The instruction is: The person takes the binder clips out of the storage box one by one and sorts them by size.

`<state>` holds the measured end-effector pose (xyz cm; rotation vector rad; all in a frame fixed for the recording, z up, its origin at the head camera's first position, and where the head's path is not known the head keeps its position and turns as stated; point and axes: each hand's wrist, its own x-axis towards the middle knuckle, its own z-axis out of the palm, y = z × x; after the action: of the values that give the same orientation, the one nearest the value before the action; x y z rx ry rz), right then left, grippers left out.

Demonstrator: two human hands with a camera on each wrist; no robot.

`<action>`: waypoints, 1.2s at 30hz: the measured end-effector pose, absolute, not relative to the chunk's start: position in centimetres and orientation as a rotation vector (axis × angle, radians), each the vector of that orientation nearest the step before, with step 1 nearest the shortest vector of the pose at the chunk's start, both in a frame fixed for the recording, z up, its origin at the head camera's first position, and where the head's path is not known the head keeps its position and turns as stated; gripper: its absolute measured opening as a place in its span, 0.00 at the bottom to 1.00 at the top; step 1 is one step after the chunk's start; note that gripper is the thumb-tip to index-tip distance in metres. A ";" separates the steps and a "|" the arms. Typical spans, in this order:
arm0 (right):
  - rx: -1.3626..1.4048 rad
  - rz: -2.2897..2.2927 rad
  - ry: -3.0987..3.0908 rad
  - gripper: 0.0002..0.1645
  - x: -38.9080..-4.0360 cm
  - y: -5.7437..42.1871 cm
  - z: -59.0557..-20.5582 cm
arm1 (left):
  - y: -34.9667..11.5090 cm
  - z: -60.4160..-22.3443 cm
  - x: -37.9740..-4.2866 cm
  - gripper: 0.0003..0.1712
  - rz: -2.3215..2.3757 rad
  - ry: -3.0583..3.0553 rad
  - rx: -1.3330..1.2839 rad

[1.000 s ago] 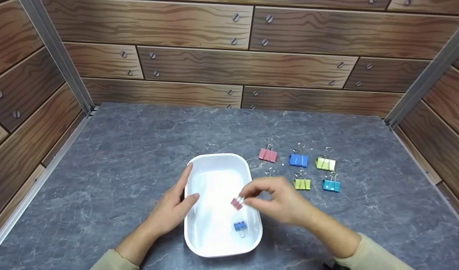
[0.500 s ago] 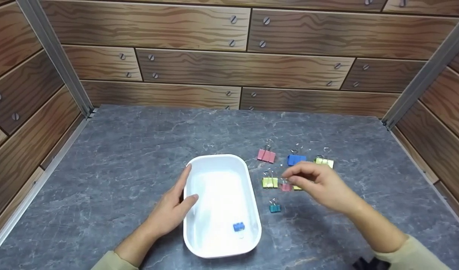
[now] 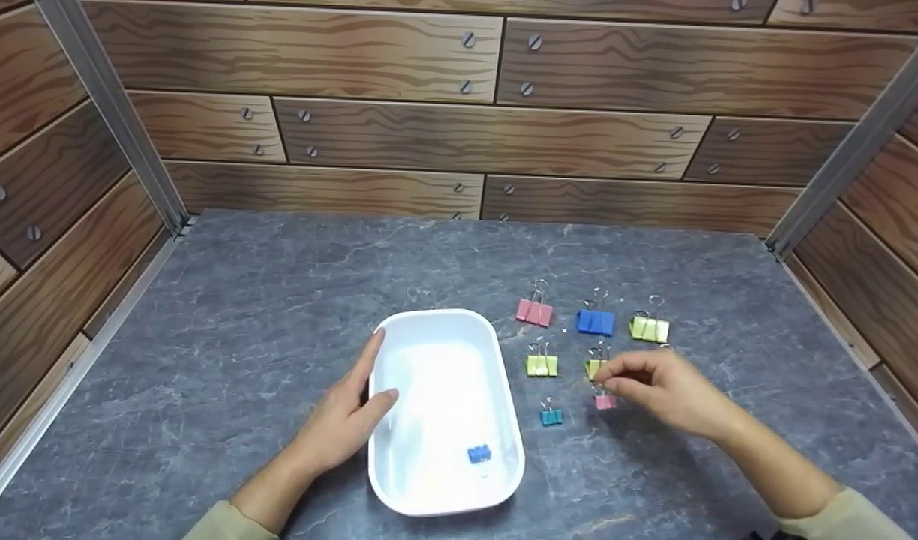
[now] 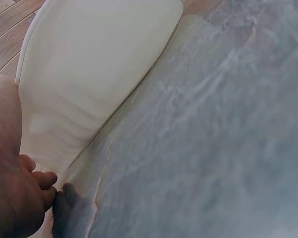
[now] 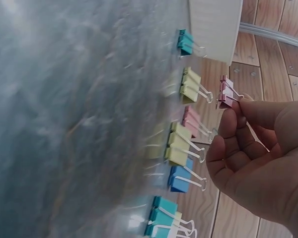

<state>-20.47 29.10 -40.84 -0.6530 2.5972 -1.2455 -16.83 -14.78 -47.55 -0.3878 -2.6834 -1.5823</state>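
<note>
My right hand point(image 3: 665, 394) pinches a small pink binder clip point(image 3: 605, 402) by its wire handles. In the right wrist view this pink clip hangs at the fingertips, apart from the other clips. It is just right of a small teal binder clip point(image 3: 551, 417) and in front of a yellow-green binder clip point(image 3: 593, 368) that the fingers partly cover. My left hand point(image 3: 343, 416) holds the left rim of a white plastic container point(image 3: 444, 504), thumb over the rim and fingers along the outside. Inside the container lies a small blue binder clip point(image 3: 478, 454).
Another yellow-green clip point(image 3: 541, 366) stands right of the container. Farther back are a large pink clip point(image 3: 534, 312), a blue clip point(image 3: 595, 322) and a lime clip point(image 3: 649, 328). A large teal clip point(image 5: 161, 213) is mostly hidden behind my right hand in the head view. Wood-patterned walls enclose the table.
My right hand has carried the small pink clip from over the container rightward to the front of the clip rows. The left hand and container stay put.
</note>
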 end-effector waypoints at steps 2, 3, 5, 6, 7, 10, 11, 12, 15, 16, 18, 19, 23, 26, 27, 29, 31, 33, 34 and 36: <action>-0.643 -1.206 2.610 0.07 -20.5 29.5 -41.2 | -14.8 -47.5 -16.8 0.46 -1.592 -2.676 -0.405; -0.639 -1.189 2.616 0.07 -20.4 29.6 -41.4 | -14.8 -47.5 -16.8 0.46 -1.598 -2.672 -0.413; -0.632 -1.160 2.626 0.07 -20.4 29.8 -41.7 | -14.9 -47.5 -16.7 0.46 -1.613 -2.664 -0.426; -0.623 -1.150 2.629 0.07 -20.4 29.9 -41.8 | -14.9 -47.6 -16.7 0.46 -1.613 -2.662 -0.427; -0.619 -1.139 2.632 0.07 -20.4 30.0 -41.9 | -14.9 -47.5 -16.7 0.46 -1.611 -2.661 -0.427; -0.599 -1.124 2.629 0.07 -20.3 30.2 -42.2 | -14.9 -47.5 -16.8 0.46 -1.606 -2.666 -0.422; -0.590 -1.121 2.628 0.07 -20.2 30.2 -42.2 | -14.9 -47.5 -16.8 0.46 -1.604 -2.670 -0.419; -0.583 -1.118 2.626 0.07 -20.2 30.3 -42.3 | -14.9 -47.5 -16.8 0.47 -1.604 -2.673 -0.415; -0.571 -1.116 2.624 0.07 -20.2 30.4 -42.5 | -14.8 -47.5 -16.8 0.47 -1.603 -2.681 -0.407; -0.568 -1.116 2.625 0.07 -20.2 30.5 -42.5 | -14.8 -47.5 -16.8 0.47 -1.602 -2.683 -0.404; -0.567 -1.119 2.622 0.07 -20.2 30.6 -42.6 | -14.8 -47.5 -16.8 0.47 -1.599 -2.687 -0.396; -0.567 -1.120 2.622 0.07 -20.3 30.6 -42.7 | -14.8 -47.5 -16.8 0.47 -1.597 -2.689 -0.393; -0.548 -1.125 2.618 0.07 -20.3 30.8 -42.8 | -14.8 -47.5 -16.7 0.47 -1.591 -2.693 -0.385; -0.518 -1.122 2.622 0.07 -20.3 30.8 -42.9 | -14.9 -47.5 -16.7 0.47 -1.590 -2.691 -0.387; -0.509 -1.121 2.623 0.07 -20.3 30.8 -42.9 | -14.9 -47.5 -16.7 0.47 -1.589 -2.690 -0.388; -0.494 -1.122 2.626 0.07 -20.3 30.8 -42.9 | -14.8 -47.5 -16.7 0.46 -1.590 -2.687 -0.391; -0.485 -1.125 2.627 0.07 -20.3 30.9 -42.9 | -14.8 -47.4 -16.7 0.46 -1.597 -2.685 -0.389; -0.479 -1.131 2.624 0.07 -20.3 30.9 -42.9 | -14.8 -47.4 -16.7 0.46 -1.600 -2.685 -0.384; -0.475 -1.137 2.620 0.07 -20.2 30.9 -42.9 | -14.8 -47.4 -16.7 0.46 -1.601 -2.684 -0.381; -0.470 -1.146 2.611 0.07 -20.2 30.9 -43.0 | -14.7 -47.4 -16.7 0.47 -1.603 -2.685 -0.377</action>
<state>-20.23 30.90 -43.00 -0.4702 2.6107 -1.1456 -16.71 -14.73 -47.44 -0.3767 -2.6852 -1.6031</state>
